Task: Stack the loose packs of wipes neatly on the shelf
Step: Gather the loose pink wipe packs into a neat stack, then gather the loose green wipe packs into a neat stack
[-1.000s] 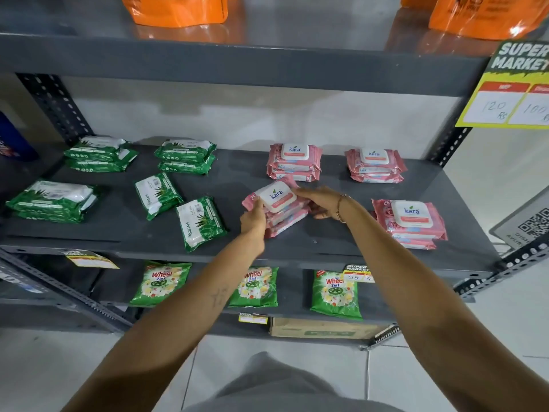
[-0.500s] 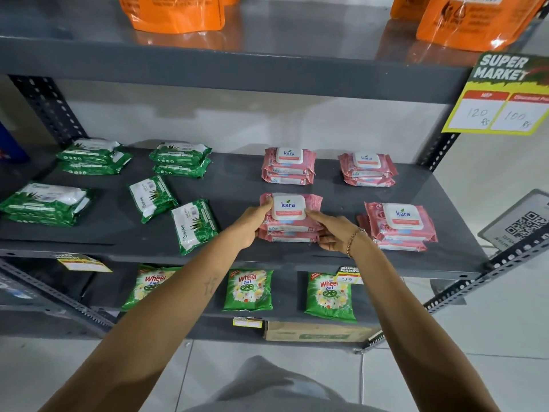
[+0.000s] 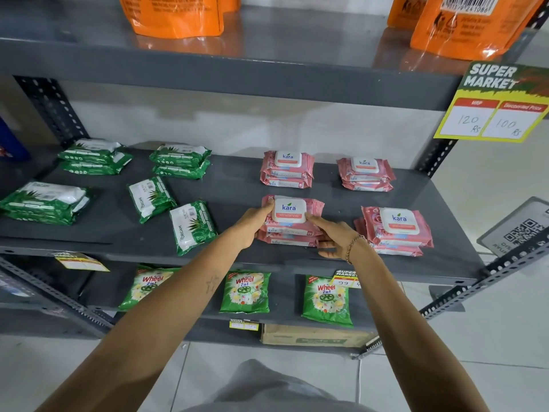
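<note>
Gripping a pink "kara" wipes stack, left hand and right hand fingers clasp its sides.

- Four stacks of Kara packs occupy the right half of the shelf: two at the back, two at the front.
- The left hand and right hand flank the front-left stack.
- Two loose Origami packs lie left of it, with three stacks behind and further left.
</note>
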### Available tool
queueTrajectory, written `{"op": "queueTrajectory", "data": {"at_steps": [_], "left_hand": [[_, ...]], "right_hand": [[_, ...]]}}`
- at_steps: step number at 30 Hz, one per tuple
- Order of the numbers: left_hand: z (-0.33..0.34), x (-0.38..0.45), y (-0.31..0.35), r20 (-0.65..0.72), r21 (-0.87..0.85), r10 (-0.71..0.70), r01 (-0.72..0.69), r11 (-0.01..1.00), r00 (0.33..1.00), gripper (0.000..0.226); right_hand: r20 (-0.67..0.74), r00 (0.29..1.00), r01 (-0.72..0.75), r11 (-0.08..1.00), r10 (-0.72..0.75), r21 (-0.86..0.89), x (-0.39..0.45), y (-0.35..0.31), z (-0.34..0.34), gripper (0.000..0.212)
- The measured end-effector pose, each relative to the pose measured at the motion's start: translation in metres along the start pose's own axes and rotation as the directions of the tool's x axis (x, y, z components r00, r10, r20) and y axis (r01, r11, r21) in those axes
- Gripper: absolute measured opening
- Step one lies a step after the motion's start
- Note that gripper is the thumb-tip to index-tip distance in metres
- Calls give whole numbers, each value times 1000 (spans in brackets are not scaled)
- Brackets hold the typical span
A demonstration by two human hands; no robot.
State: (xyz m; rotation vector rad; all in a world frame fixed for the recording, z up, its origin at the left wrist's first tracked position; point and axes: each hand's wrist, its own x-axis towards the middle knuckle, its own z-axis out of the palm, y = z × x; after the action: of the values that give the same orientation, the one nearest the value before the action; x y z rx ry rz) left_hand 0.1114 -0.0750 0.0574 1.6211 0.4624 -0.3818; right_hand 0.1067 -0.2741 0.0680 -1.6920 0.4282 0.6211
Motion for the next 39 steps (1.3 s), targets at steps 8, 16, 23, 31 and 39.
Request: {"op": "queueTrajectory", "data": {"at_steps": [8,16,23,31,39], "left_hand": [[-34,-50,-11,-231,542,694,-502,674,683,45],[-204,-75,-95,-226,891,741,-174,420,632,48],[-316,-87,-152,-92,972,634,-70,226,768,80],[-347,-59,-154,23,990,582,-99,100,813,80],[-354,-43,-170,24,983,593,-126,132,805,65]], "right_hand": [[-365,675,424,743,-641,-519,-32,-32,33,23],[173,599,734,450,-782,-508,-52,-31,166,8],[94,821,397,445,-563,-803,-25,-20,264,72],[-73,863,168,420,-500,-892,-6,-15,303,89],[-374,820,88,741,-433,-666,-3,-48,291,77]]}}
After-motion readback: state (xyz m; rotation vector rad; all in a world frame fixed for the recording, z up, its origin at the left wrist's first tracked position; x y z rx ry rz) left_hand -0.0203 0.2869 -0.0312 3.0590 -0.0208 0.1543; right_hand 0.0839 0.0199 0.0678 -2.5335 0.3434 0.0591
